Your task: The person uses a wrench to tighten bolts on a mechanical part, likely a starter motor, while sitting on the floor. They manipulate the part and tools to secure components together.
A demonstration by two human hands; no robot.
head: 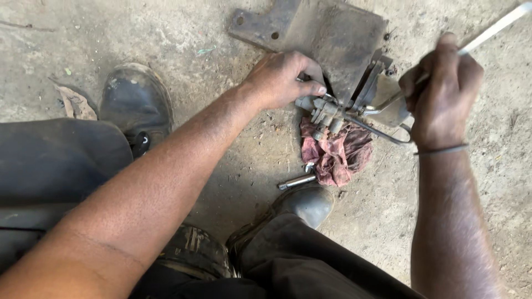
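My left hand (285, 77) grips the end of a small grey valve-like metal part (324, 111) that is fixed to a rusty steel bracket plate (327, 33) lying on the dirt floor. My right hand (443, 91) is closed around a long thin light-coloured bar or tool handle (493, 30) that runs up to the top right and meets the part near a curved metal pipe (382, 133). A dirty red rag (338, 155) lies under the part.
A chrome socket extension (298, 180) lies on the ground beside the rag, just ahead of my right boot (307, 205). My left boot (136, 102) stands at the left. A scrap of torn material (75, 102) lies at the far left.
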